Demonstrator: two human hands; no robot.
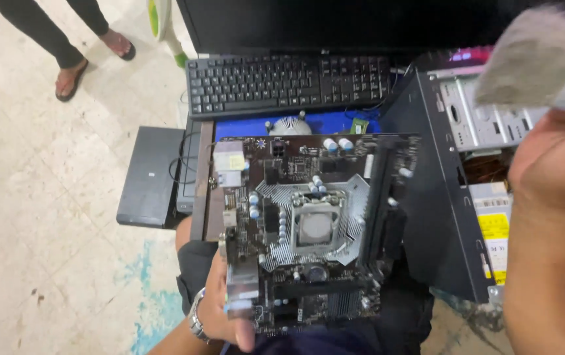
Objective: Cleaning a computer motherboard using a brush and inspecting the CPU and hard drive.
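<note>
Tiled floor, cluttered desk beyond. Left hand (220, 309) grips circuit board (309, 223) by its near-left edge; right hand (552, 230), blurred, seemingly clutches a brush (532, 56). Dusting step; next needs steady board.

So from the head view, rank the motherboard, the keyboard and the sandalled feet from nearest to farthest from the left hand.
1. Motherboard: held by the left hand at its lower left edge.
2. Keyboard: beyond the board, at the top centre.
3. Feet: another person's, on the floor at the top left, farthest away.
</note>
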